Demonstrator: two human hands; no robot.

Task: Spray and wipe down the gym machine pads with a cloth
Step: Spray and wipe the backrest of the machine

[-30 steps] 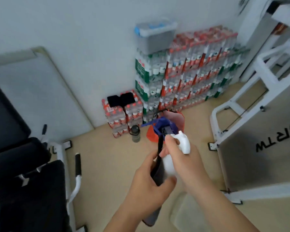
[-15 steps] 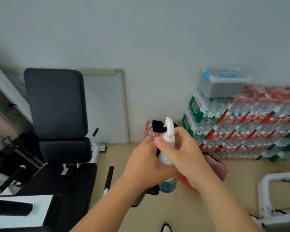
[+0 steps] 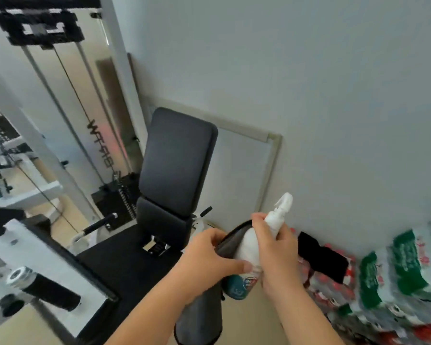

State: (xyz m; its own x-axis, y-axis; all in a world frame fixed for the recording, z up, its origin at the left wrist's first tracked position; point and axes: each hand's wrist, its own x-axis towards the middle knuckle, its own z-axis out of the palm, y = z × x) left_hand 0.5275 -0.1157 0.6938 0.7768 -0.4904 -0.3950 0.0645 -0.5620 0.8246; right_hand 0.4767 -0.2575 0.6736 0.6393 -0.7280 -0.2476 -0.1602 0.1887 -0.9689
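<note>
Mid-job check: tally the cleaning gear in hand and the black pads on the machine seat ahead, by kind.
spray bottle: 1
cloth: 1
tall back pad: 1
short lower back pad: 1
seat pad: 1
Total: 5

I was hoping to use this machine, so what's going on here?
A person seems to be getting ready to clean it. Their right-hand grip holds the neck of a white plastic spray bottle with a teal label, while the left-hand grip holds a dark grey cloth against the bottle's body. Both are held up in front of the machine's upright black padded backrest. Neither the cloth nor the bottle touches the pads yet.
</note>
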